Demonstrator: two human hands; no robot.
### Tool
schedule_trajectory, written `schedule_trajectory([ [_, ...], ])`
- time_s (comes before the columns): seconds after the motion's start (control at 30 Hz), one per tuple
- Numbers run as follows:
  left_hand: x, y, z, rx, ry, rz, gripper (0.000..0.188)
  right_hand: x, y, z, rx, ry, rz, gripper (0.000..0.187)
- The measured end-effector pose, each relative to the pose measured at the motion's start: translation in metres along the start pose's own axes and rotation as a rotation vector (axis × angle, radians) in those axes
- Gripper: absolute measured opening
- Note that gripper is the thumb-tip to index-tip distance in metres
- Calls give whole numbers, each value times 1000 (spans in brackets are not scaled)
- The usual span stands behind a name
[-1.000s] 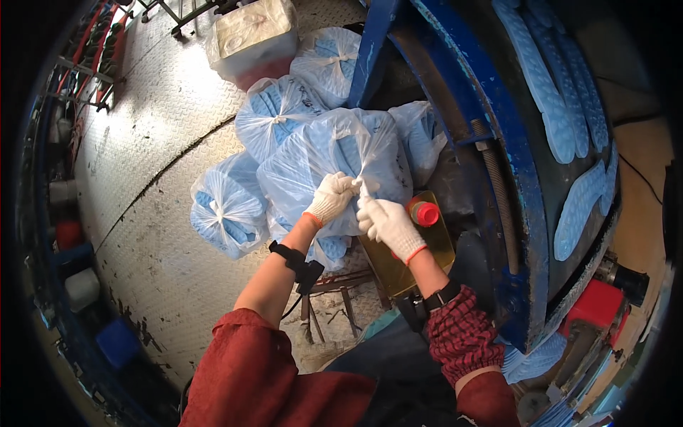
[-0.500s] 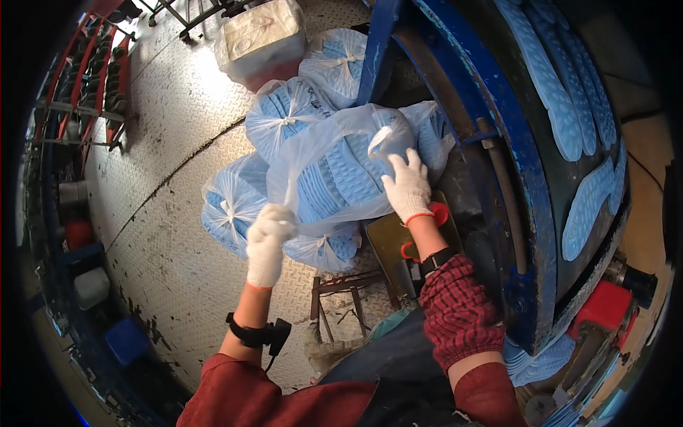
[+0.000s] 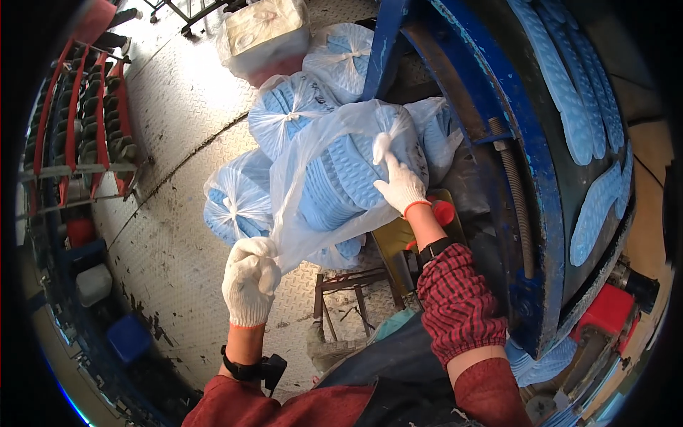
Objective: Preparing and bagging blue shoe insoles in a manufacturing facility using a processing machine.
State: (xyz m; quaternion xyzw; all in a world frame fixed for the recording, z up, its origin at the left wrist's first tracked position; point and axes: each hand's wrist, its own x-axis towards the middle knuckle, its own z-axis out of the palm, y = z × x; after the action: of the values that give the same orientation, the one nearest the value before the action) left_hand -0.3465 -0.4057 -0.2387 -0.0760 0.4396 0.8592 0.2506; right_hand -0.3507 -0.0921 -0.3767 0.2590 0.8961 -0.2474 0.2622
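A clear plastic bag [image 3: 288, 213] full of stacked blue insoles [image 3: 331, 181] lies in front of me, its mouth spread toward my left side. My left hand [image 3: 250, 279], in a white knit glove, is closed on the bag's edge and holds the film stretched. On the bag's right part, my gloved right hand [image 3: 403, 186] has its thumb apart from its fingers. Its fingertips meet a white twisted end of film [image 3: 382, 147] above the insoles. Other tied bags of insoles [image 3: 231, 203] lie around and under this one.
At right stands a blue metal machine frame [image 3: 530, 213] with loose blue insoles [image 3: 594, 206] on its dark surface. A small metal-legged stool [image 3: 356, 281] is near my knees. Behind the bags sits a wrapped box [image 3: 263, 32]. A red rack [image 3: 85, 121] stands far left.
My left hand has come nearer and to the left, drawing the bag's edge with it. My right hand has moved slightly closer to me, its fingers less spread. The view has shifted a little.
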Motion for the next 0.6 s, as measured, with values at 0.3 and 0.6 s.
schedule_trajectory([
  [0.3,-13,-6,-2,210,29,-39,24,6,-15,3,285,354,-17,81],
  [0.6,-19,-10,-4,228,74,-117,22,23,7,21,43,-102,-2,42],
])
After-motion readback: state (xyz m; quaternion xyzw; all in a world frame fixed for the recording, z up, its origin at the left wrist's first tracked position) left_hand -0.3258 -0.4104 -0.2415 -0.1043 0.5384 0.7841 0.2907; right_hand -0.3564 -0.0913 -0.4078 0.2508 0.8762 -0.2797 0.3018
